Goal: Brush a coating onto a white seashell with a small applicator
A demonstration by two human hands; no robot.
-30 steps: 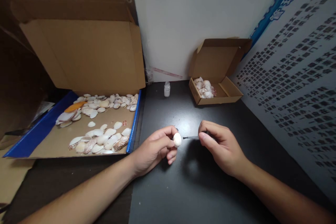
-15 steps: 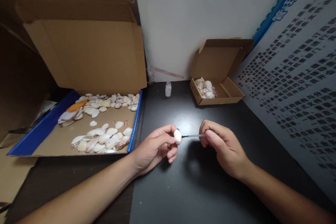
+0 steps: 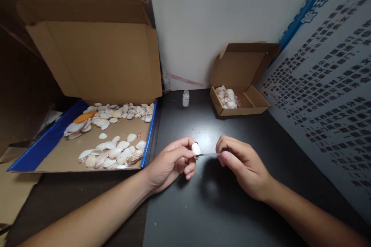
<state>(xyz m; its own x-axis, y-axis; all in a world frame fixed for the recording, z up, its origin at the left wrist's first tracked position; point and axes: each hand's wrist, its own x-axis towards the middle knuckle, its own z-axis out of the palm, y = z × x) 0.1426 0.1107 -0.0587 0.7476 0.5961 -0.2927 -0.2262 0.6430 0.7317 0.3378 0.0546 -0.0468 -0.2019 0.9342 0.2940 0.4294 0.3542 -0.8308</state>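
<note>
A small white ribbed shell (image 3: 196, 149) is pinched between the thumb and fingers of my left hand (image 3: 174, 159), above the dark table. My right hand (image 3: 242, 162) is closed around a thin brush (image 3: 211, 154), a clear stick with a dark tip that points left. That tip lies against the lower right side of the shell. Part of the brush is hidden inside my right fingers. Farther back, a small uncapped glass bottle (image 3: 186, 98) with whitish contents stands upright near the wall.
A large blue-edged cardboard box (image 3: 66, 150) on the left holds many shells (image 3: 116, 150) in two groups. At the back right, a smaller open box (image 3: 240, 112) holds white shells (image 3: 228, 98). A printed sheet (image 3: 324, 85) stands along the right.
My right hand has shifted slightly left and down with the brush, and its tip has gone from the shell's right edge to its lower right side. My left hand has barely moved.
</note>
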